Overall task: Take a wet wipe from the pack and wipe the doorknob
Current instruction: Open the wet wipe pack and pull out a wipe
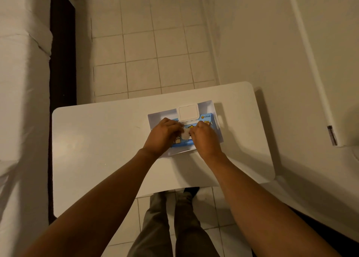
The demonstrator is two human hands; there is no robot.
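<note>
A blue wet wipe pack [206,119] with yellow duck print lies in a shallow white tray [216,109] on a small white table [101,144]. Its white lid [188,112] is flipped up and open. A white wet wipe [186,134] sticks out of the opening. My left hand [163,136] and my right hand [206,138] rest over the pack, and both pinch the wipe between their fingertips. No doorknob is in view.
The table stands on a beige tiled floor [155,49]. A white wall or door [272,43] runs along the right, and white bedding [21,82] lies at the left beside a dark gap. My legs show below the table's near edge.
</note>
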